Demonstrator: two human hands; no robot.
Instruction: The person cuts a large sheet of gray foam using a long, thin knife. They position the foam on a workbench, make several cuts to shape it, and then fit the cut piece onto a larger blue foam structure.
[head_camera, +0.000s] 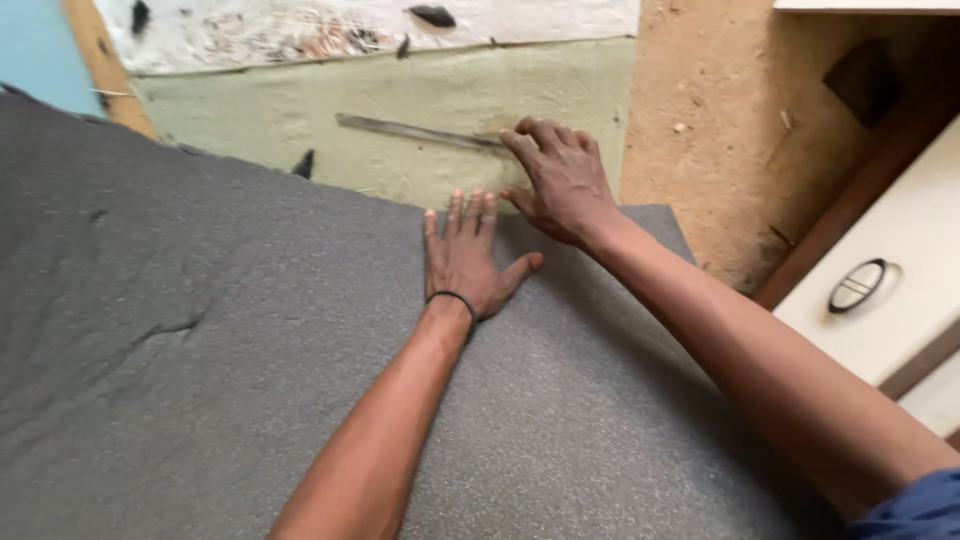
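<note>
Grey foam sheet (250, 380) nearest, spread wide; left hand (465, 262) flat, fingers spread, pinning its far edge; right hand (560, 180) fingertips pressing metal strip (415, 131) just beyond, on green underlay (450, 100); risk: strip skids, foam creeps.

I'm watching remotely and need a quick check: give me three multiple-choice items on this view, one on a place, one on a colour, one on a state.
1. Where does the left hand lie?
A. flat on the grey foam sheet
B. on the white drawer
C. on the bare wood

2. What colour is the band on the left wrist?
A. red
B. black
C. white

3. How is the right hand?
A. clenched in a fist
B. out of view
C. fingertips on the end of the long metal blade

Answers: 1 A, palm pressed down near the sheet's far edge. 2 B, a thin dark loop shows. 3 C, fingers reach the blade's near end.
</note>
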